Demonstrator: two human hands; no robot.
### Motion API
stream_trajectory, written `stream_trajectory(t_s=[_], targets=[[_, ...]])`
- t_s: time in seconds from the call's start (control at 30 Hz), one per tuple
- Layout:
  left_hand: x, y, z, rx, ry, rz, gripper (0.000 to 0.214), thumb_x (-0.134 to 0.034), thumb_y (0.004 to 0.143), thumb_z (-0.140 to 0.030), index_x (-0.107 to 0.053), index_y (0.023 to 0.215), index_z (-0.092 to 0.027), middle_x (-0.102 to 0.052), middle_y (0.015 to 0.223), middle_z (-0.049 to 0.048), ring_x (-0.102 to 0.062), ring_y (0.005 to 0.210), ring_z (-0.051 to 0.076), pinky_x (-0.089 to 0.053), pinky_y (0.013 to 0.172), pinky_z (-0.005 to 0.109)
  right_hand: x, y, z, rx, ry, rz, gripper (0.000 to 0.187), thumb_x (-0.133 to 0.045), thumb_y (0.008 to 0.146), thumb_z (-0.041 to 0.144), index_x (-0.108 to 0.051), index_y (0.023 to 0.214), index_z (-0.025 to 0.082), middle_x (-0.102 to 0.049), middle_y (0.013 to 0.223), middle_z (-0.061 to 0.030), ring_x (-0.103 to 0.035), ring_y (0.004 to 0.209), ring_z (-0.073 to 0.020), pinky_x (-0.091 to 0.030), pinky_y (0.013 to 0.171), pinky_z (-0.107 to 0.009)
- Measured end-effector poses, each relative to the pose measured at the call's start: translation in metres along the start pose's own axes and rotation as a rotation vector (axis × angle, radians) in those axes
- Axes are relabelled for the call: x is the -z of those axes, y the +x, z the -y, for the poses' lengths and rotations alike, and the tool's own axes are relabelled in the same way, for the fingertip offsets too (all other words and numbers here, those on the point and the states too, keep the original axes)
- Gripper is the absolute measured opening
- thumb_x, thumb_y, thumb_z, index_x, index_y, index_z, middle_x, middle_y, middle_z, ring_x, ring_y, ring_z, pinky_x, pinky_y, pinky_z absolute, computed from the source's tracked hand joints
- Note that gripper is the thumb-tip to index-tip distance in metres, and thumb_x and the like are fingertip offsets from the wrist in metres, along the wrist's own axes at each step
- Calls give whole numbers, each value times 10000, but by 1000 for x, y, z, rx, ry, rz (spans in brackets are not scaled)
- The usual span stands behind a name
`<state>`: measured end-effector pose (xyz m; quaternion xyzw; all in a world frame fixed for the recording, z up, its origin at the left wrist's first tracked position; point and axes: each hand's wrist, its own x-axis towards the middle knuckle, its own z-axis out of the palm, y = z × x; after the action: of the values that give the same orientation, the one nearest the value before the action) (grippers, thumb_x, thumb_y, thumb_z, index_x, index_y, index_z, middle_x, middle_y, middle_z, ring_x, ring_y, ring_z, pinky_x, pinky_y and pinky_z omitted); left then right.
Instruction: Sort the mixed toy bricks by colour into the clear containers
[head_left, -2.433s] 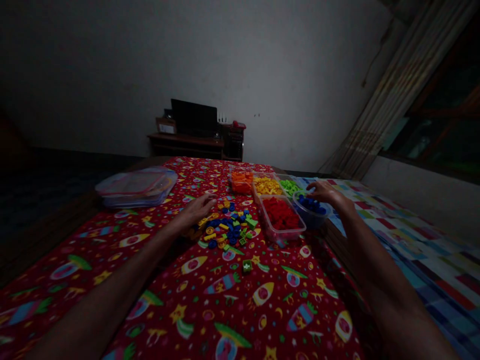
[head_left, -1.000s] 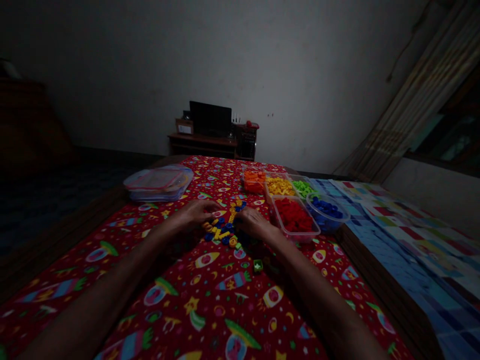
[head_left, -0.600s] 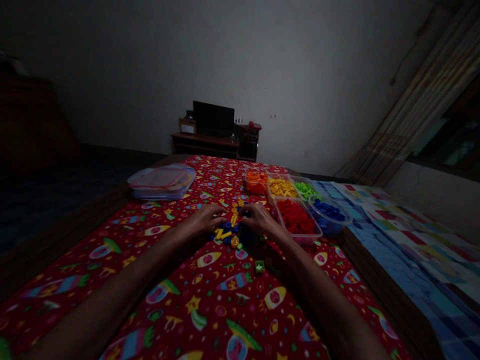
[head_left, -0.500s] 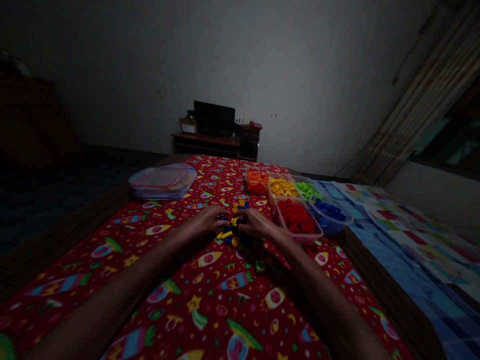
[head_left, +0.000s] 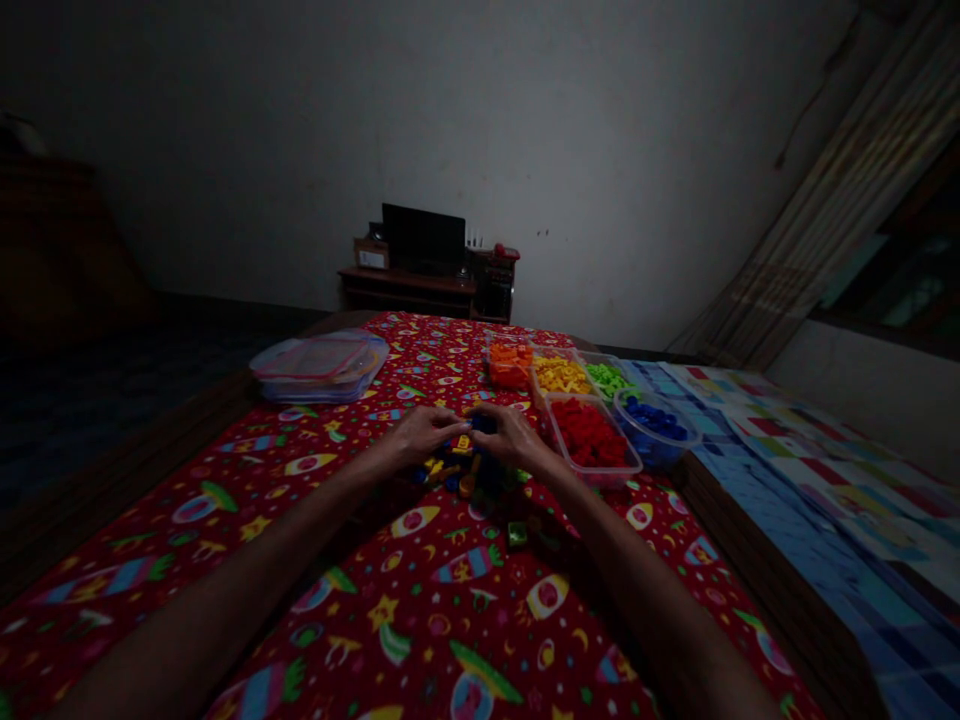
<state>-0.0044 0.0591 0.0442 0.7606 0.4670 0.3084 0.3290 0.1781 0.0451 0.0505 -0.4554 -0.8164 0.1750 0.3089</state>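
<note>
My left hand [head_left: 424, 432] and my right hand [head_left: 506, 436] are close together over a small pile of plastic building pieces on the red cloth. The right fingers curl round a dark blue plastic piece [head_left: 484, 426]. The left fingers are pinched beside it, and what they hold is partly hidden and too dark to name. Just below the fingertips is a yellow piece [head_left: 463, 443]. More yellow pieces [head_left: 434, 468] and blue ones lie under and in front of the hands. A green piece [head_left: 517, 535] lies nearer to me on the cloth.
To the right stand clear tubs of red pieces [head_left: 592, 435], blue pieces [head_left: 656, 420], yellow pieces [head_left: 561, 375], green pieces [head_left: 606, 380] and orange pieces [head_left: 510, 366]. Stacked plastic lids [head_left: 319, 367] lie at the left. A monitor [head_left: 424, 238] stands on a far desk.
My hands have come closer together over the pile, with the fingers drawn in. A blue piece now shows at the right fingers. The view has shifted slightly.
</note>
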Motion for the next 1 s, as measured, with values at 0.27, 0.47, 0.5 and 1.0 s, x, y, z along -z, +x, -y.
stream_trajectory(t_s=[0.27,0.47,0.5,1.0], targets=[[-7,-3,2,53,-61,-25,599,-457,721,-704,-662,632,-148,-560,539,4,-442,471,116,-310,436,219,11,-6,4,116,-21,2,230,-557,821,192,-699,997,150,-694,831,-33,-605,739,-128,-417,680,-208],[12,-4,5,-20,102,-131,552,-397,791,-627,-690,699,-169,-697,735,55,-610,690,206,-436,587,258,93,-13,-20,34,-216,-352,216,-532,796,196,-705,916,147,-692,824,-45,-600,722,-141,-427,691,-234],[15,-4,6,-40,152,-131,521,-405,795,-600,-683,688,-173,-693,723,49,-609,686,206,-433,591,259,110,-18,-30,-27,-265,-432,221,-532,788,198,-706,913,145,-696,832,-54,-606,734,-150,-432,713,-248],[-57,-44,-46,-783,426,277,289,-451,932,-352,-597,1161,-253,-571,1301,67,-468,1240,208,-360,1058,348,187,-71,-90,-506,-581,-697,334,-454,851,323,-724,875,126,-697,761,-124,-618,731,-213,-447,750,-325]])
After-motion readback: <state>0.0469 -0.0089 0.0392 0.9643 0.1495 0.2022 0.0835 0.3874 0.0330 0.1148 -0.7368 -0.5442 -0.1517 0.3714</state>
